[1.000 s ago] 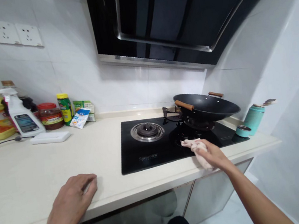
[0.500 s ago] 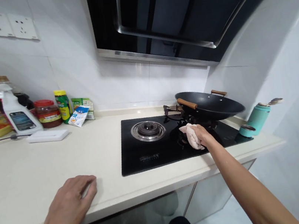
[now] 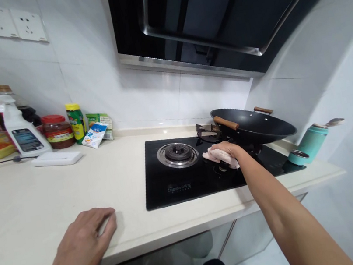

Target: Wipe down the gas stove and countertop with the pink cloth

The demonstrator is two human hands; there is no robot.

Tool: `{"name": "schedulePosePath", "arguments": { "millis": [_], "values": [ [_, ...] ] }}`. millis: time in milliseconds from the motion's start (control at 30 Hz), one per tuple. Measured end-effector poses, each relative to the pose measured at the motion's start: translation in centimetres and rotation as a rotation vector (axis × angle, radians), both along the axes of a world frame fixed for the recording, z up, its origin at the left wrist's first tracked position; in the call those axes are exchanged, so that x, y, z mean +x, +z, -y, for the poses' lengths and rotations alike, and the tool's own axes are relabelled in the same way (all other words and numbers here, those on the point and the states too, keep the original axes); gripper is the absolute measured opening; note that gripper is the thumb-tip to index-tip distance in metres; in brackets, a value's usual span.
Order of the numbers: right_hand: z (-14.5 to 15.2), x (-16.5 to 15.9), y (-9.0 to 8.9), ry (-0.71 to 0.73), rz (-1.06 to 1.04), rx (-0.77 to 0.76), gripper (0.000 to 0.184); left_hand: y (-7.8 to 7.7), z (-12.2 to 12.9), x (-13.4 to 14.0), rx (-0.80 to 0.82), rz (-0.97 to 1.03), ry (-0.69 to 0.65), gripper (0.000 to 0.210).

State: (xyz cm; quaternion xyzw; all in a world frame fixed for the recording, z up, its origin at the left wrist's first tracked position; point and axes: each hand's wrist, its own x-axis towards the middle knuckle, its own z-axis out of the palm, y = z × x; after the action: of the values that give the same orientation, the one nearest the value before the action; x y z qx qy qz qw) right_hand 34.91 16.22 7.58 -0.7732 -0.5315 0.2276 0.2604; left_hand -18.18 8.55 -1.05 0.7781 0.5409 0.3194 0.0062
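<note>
Cloth travel: compared with a second ago, the pale pink cloth has left the front edge of the gas cooktop and sits farther back, nearer the left burner.
Right hand: the person's right hand grips the bunched cloth from above, fingers closed around it; fingertips hidden.
Left hand: the left hand rests on the worktop near its front edge, holding nothing, fingers loosely curled, thumb apart.
Cloth position: on the glass between the left burner and the wok, beside a control knob near the cooktop's front edge.
Wiping status: judged to be under way, with the cloth in use around the controls.
Completed area: the glass along the cooktop's left edge looks glossy; I cannot tell whether it has been wiped.
Remaining area: probably the glass beneath the wok, which stands over the right burner, and the strip towards the cooktop's right corner, by the turquoise flask and its cup.
Cleaner: a spray bottle stands towards the worktop's rear edge, well apart from both hands.
</note>
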Motion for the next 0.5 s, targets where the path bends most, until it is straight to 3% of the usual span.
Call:
{"name": "schedulePosePath", "arguments": {
  "millis": [267, 500],
  "values": [
    [-0.3, -3.3, 2.0, 0.361, 0.120, -0.227, 0.027, 0.2, 0.0, -0.1, -0.019, 0.017, 0.007, 0.041],
    [2.0, -5.6, 2.7, 0.536, 0.193, -0.373, 0.032, -0.2, -0.1, -0.7, -0.042, 0.060, 0.020, 0.040]
  ]
}}
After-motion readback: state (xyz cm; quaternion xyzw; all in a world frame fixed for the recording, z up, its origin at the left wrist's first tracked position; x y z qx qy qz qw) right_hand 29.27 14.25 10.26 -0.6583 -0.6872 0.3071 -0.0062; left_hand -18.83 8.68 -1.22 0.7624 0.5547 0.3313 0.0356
